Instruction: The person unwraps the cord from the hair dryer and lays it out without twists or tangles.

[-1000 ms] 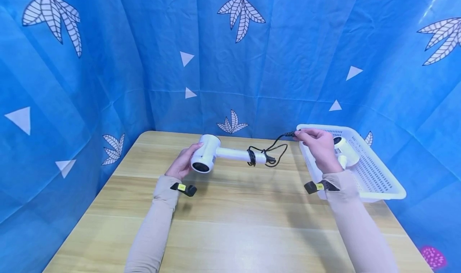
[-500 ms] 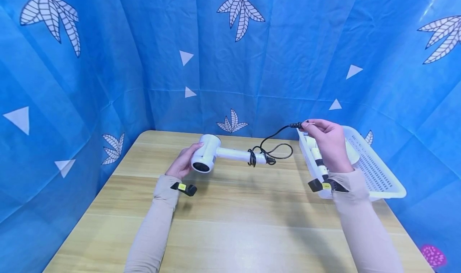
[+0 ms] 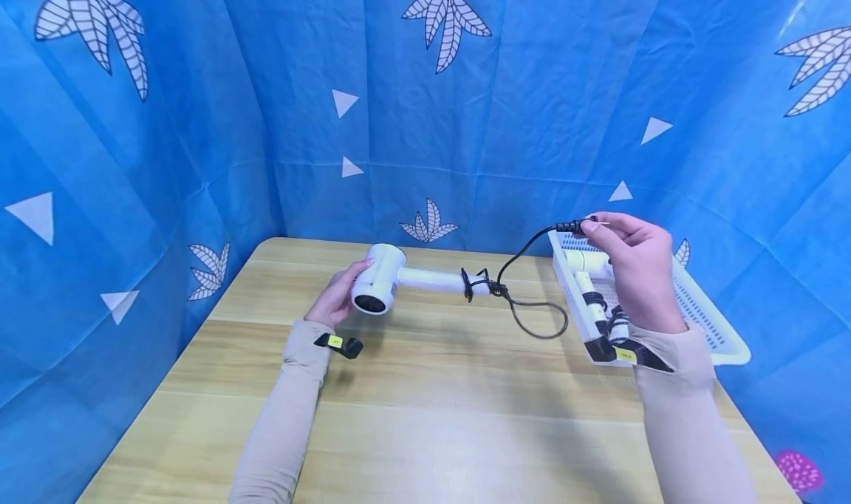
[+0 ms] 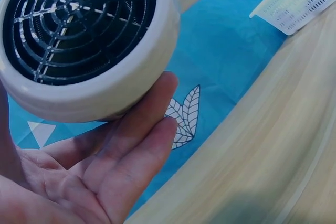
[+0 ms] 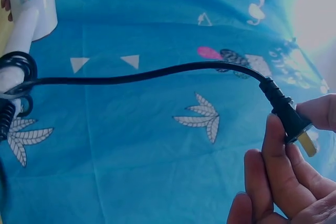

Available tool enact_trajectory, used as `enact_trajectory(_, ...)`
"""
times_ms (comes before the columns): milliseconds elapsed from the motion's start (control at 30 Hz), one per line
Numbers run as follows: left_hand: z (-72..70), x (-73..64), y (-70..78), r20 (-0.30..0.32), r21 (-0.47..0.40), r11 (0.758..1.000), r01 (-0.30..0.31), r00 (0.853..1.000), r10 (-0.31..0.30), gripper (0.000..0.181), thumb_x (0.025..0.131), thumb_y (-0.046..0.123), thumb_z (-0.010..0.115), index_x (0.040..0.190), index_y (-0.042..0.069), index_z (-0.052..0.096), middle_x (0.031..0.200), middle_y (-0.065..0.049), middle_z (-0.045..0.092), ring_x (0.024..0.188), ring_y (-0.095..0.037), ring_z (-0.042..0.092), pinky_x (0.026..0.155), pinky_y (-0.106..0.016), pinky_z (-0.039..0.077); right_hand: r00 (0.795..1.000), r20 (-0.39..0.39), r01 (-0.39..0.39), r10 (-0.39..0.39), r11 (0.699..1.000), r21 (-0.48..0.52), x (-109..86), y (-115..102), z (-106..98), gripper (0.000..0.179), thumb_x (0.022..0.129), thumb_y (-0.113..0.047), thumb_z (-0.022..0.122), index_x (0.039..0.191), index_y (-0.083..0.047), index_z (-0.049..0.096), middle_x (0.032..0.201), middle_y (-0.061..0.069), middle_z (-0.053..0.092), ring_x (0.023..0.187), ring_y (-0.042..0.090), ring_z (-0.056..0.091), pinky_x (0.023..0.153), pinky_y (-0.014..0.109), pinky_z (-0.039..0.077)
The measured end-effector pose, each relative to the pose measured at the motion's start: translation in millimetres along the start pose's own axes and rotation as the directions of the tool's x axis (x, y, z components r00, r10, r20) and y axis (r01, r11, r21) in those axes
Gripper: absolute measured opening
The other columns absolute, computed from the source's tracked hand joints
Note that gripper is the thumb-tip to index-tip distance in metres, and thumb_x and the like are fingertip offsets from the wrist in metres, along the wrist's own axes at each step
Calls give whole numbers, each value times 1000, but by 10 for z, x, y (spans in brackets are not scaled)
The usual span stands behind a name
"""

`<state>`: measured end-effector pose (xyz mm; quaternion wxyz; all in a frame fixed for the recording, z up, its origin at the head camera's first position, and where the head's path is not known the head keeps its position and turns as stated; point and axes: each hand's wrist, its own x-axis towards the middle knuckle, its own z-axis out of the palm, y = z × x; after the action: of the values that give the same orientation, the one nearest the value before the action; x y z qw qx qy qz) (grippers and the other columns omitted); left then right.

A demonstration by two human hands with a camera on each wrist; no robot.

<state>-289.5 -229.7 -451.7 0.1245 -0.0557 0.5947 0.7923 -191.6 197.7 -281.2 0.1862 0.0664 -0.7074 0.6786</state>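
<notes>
A white hair dryer (image 3: 374, 278) is held above the table, its handle pointing right. My left hand (image 3: 336, 294) grips its barrel from the left; the left wrist view shows the black intake grille (image 4: 79, 22) and fingers beneath the barrel. A black cord (image 3: 521, 253) is looped around the end of the handle, with one loop hanging loose below. With thumb and fingertips, my right hand (image 3: 641, 267) pinches the black plug (image 5: 286, 114) at the cord's end. In the right wrist view its metal prong (image 5: 307, 144) points away from the cord.
A white perforated basket (image 3: 728, 345) stands at the table's back right, partly behind my right hand. More white hair dryers with black cords lie in it, such as one with a white handle (image 3: 583, 286). Blue patterned curtain (image 3: 425, 120) encloses the wooden table (image 3: 425, 415).
My right hand has moved right and slightly up with the plug, drawing the cord out longer. The loose loop has swung lower and right. My left hand and the hair dryer stay nearly still.
</notes>
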Motion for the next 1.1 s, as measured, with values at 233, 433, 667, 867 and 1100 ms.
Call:
enact_trajectory(233, -26, -10, 18, -10, -16, 1000, 0, 1000, 0, 51, 101, 43, 61, 136, 8, 52, 97, 5, 72, 86, -6, 70, 69, -16, 57, 998, 57, 14, -14, 1000, 4, -144, 27, -32, 13, 92, -14, 79, 104, -8, 78, 80, -8, 78, 85, 5, 68, 81, 17, 49)
enact_trajectory(433, -43, -11, 18, -10, -17, 1000, 6, 1000, -6, 53, 100, 44, 62, 137, 8, 51, 96, 5, 73, 84, -6, 71, 67, -16, 57, 997, 78, -1, 4, 999, -35, -226, 135, -60, 7, 93, -13, 77, 100, -12, 79, 79, -11, 76, 82, 3, 67, 77, 17, 50)
enact_trajectory(667, -31, -27, 39, -13, -29, 1000, 5, 1000, -6, 54, 101, 44, 61, 139, 8, 49, 99, 5, 72, 87, -6, 70, 70, -16, 58, 991, 111, -58, 70, 993, -103, -291, 252, -81, 6, 95, -17, 76, 100, -16, 79, 82, -13, 78, 85, 1, 69, 78, 14, 52)
enact_trajectory(867, -27, -24, 39, -4, -48, 999, 1, 1000, -1, 51, 102, 42, 60, 137, 7, 49, 100, 5, 73, 88, -6, 71, 73, -17, 59, 983, 146, -97, 110, 991, -94, -326, 364, -78, 5, 96, -17, 74, 101, -17, 77, 84, -14, 79, 86, 2, 73, 89, 16, 48)
enact_trajectory(1100, -24, -30, 42, 3, -71, 997, -6, 1000, 6, 47, 102, 40, 60, 134, 7, 51, 98, 5, 73, 88, -6, 72, 75, -18, 60, 983, 158, -79, 99, 989, -123, -328, 528, -70, 5, 96, -16, 74, 100, -17, 77, 83, -14, 79, 85, 0, 73, 85, 14, 49)
